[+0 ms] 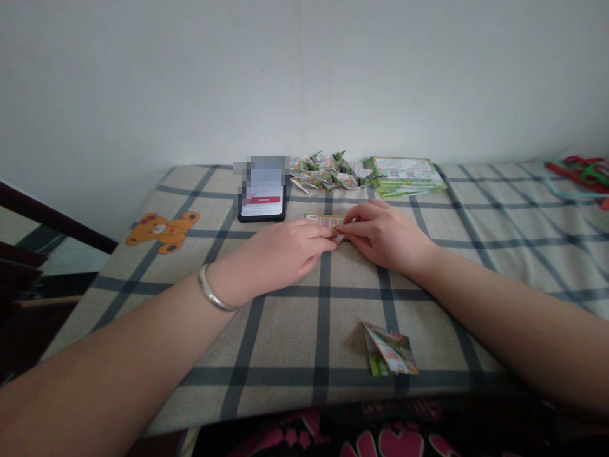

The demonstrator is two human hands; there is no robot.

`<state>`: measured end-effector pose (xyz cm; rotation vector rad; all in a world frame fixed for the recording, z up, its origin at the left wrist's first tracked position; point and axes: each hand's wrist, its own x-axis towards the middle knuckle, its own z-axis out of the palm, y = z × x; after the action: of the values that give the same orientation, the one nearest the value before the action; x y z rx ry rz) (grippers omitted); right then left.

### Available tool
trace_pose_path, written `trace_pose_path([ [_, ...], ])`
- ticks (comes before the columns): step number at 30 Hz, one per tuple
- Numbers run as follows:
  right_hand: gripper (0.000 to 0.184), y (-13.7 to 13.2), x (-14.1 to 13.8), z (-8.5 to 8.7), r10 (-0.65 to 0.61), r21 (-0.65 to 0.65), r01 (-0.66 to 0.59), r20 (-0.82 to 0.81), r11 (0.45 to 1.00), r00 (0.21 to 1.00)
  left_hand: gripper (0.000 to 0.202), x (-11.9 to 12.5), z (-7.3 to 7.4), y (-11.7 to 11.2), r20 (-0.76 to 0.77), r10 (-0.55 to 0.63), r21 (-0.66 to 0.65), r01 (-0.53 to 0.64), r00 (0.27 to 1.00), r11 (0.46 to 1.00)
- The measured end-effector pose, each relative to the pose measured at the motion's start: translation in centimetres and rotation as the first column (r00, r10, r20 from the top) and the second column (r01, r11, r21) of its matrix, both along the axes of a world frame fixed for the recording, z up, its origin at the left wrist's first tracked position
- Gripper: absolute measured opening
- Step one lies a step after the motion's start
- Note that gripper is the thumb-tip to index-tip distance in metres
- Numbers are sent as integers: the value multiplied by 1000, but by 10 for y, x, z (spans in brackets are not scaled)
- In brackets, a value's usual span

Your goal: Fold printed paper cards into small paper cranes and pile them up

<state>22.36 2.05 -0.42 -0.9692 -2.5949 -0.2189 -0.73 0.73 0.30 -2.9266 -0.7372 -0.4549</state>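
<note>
A plain, off-white wall (200, 76) fills the upper part of the view; a faint vertical line and one small dark mark interrupt its surface. Against its foot stands a table covered by a beige tablecloth (280, 324), checked with crossing dark blue-grey stripes, which lies fairly flat at left and ripples at right. An orange cartoon bear (164, 231) decorates the cloth near its left edge. Beyond that edge, dark reddish-brown wooden rails (57, 216) slope downward, with pale and dark patches visible between them. Lighting is soft and diffuse, the shadows weak.
</note>
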Motion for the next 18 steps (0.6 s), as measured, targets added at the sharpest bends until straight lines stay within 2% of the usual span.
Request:
trace_pose_path([
  [6,28,-2,0,4,-29,5,29,57,1000,998,32,3,2,-5,-49,54,23,-53,997,998],
  [14,25,-5,4,9,-49,16,48,63,999,997,30,3,2,-5,-43,52,41,-50,998,998],
  [18,24,-6,8,11,36,43,-38,50,998,998,29,4,2,-5,-62,59,47,-56,996,997],
])
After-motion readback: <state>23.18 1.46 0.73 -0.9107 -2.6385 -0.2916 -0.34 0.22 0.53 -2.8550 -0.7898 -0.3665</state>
